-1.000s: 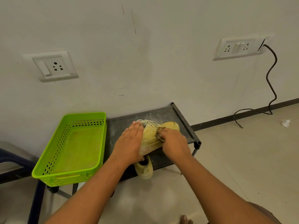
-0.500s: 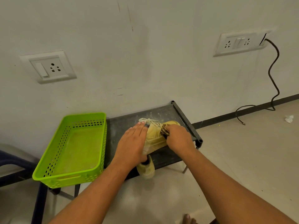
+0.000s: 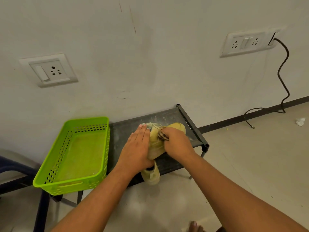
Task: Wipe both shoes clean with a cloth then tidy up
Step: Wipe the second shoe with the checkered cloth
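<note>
A yellow shoe (image 3: 156,145) with white laces lies on the black rack shelf (image 3: 125,131), toe toward the wall. My left hand (image 3: 136,148) presses flat on its left side with straight fingers. My right hand (image 3: 177,144) grips a dark striped cloth (image 3: 162,136) and holds it against the shoe's upper. A second yellow shoe (image 3: 151,174) shows under my left wrist at the shelf's front edge, partly hidden.
A bright green perforated basket (image 3: 50,168) stands on the rack's left end. A black cable (image 3: 282,77) hangs from the right wall socket to the floor. A crumpled white scrap (image 3: 300,121) lies on the floor at far right.
My right hand with the cloth has shifted a little along the shoe's upper, toward the toe and back. My left hand stays pressed on the shoe.
</note>
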